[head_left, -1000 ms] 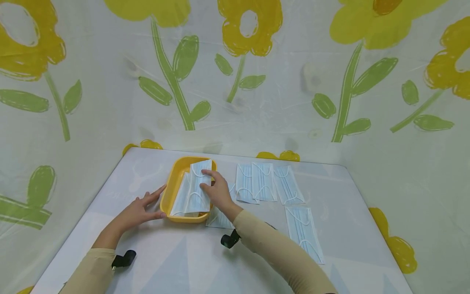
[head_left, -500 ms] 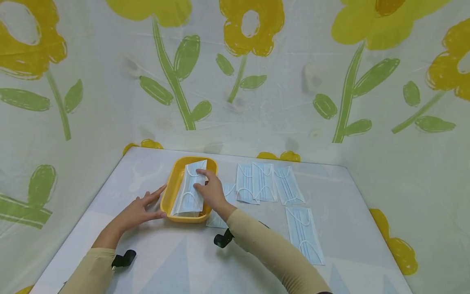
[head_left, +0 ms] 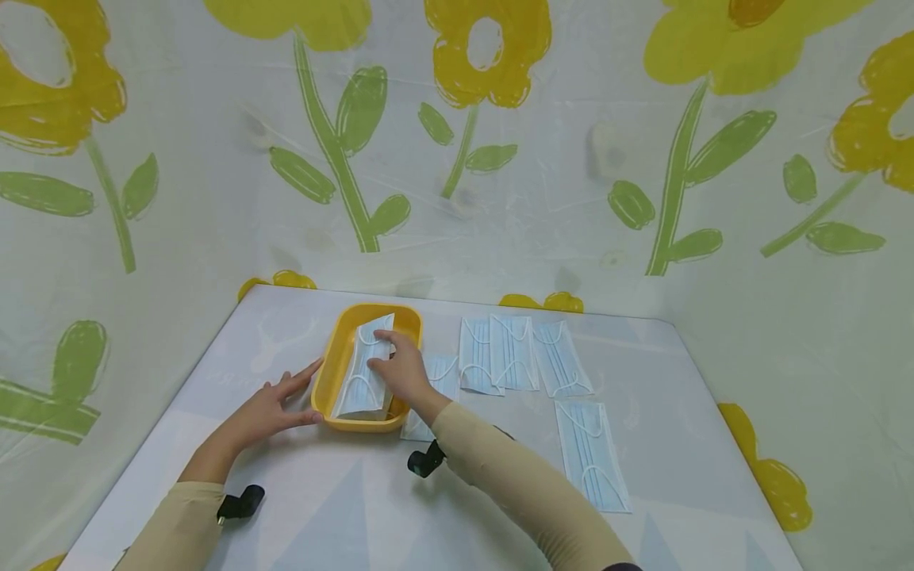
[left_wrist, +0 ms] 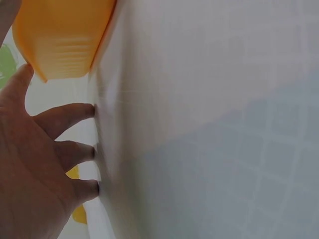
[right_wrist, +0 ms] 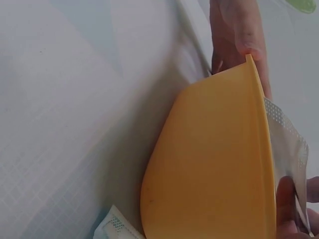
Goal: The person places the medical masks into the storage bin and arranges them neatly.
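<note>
Can make out not one readable word, brand, number or sign in any view. At nine o'clock from the yellow tray point(head_left: 324, 381), on the table point(head_left: 685, 444), can spot only faint pale marks point(head_left: 236, 379), perhaps lettering, too dim to read.

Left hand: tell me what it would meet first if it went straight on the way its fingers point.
The left hand would first meet the side wall of the yellow tray; the index fingertip appears to touch its rim, though exact contact is hard to judge.
</note>
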Demonstrator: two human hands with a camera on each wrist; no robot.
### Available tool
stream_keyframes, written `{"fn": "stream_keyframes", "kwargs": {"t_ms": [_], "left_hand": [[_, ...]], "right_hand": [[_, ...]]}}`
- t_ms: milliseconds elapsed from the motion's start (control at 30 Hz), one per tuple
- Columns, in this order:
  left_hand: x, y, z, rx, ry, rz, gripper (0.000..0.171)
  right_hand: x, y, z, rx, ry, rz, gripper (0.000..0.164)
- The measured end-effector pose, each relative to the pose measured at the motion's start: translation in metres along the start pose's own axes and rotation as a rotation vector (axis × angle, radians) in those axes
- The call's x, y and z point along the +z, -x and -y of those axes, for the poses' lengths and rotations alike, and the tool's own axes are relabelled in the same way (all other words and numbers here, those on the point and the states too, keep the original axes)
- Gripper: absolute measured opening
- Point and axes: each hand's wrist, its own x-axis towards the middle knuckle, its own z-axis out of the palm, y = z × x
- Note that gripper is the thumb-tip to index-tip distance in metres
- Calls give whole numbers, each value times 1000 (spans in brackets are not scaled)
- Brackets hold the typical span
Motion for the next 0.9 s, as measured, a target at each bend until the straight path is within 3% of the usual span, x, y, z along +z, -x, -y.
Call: {"fn": "stream_keyframes", "kwargs": {"t_ms": [167,600,900], "left_hand": [[1,-1,0,12,-10,-6,101],[0,2,-2,22,-17,-5,100],[0,3,-1,27,-19,-4,99]], "right_hand": [[1,-1,1,2,17,39,50],[0,-2,3,110,44,148,57],[-4,2,5,63,62,168,56]]}}
